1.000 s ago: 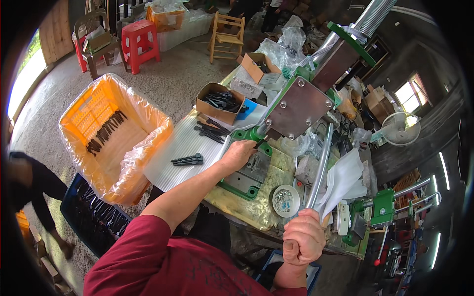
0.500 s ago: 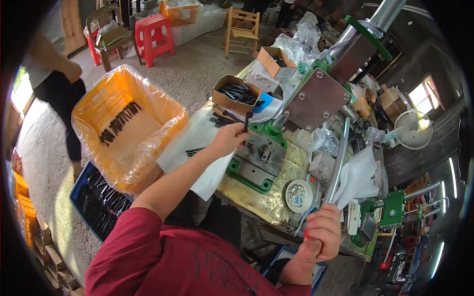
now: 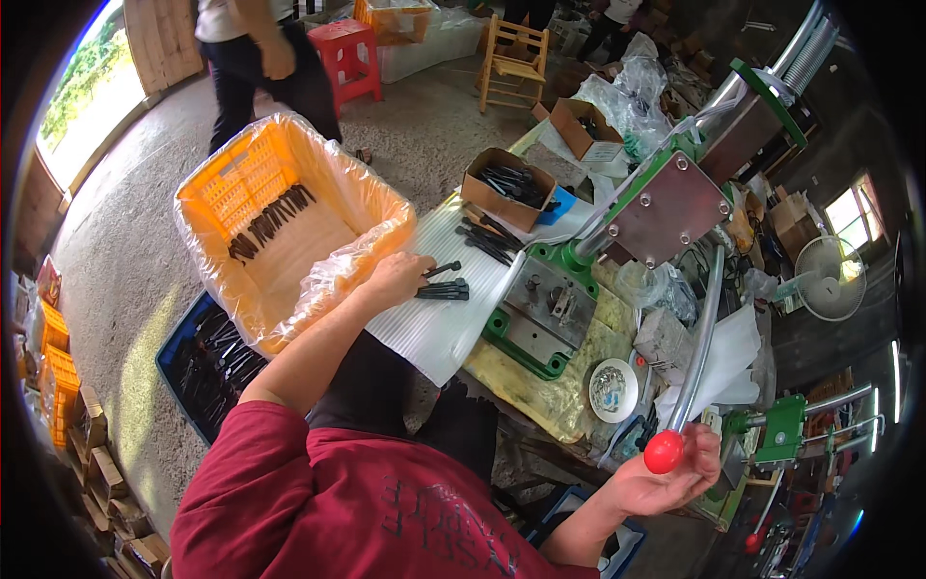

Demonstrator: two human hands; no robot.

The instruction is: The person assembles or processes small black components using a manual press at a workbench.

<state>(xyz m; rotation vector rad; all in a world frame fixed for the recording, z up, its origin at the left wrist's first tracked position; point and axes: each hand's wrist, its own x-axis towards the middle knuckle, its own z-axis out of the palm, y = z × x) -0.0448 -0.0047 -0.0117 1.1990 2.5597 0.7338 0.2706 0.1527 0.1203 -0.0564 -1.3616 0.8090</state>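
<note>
- While our left hand [image 3: 400,279] is closed in on one end of a black part [image 3: 445,267], the other end pokes out to the right, just above a small bundle [image 3: 445,289] of similar pieces on the ribbed white sheet [image 3: 417,338]. We can't see the fingertips properly, but the pinch looks light, probably so the piece lines up with the rest.
- Our right hand [image 3: 680,475] is loosely open, palm up, fingers spread behind the red knob [image 3: 664,452] on the lever [image 3: 705,323]. No grip wrapped round it that we can see (whether the palm actually touches is anyone's guess). Probably parked there to keep the lever in reach.
- The green press [image 3: 543,358] sits right beside the sheet, which likely keeps the left hand's trips short. Our guess is that the soft sheet saves the pieces from scuffs.
- The white dish [image 3: 631,386] of small bits is on the bench near the lever, handy for either hand, we reckon.
- The orange crate [image 3: 253,183] is left of the sheet, lined with clear plastic, presumably against dirt, with dark pieces in a row inside.
</note>
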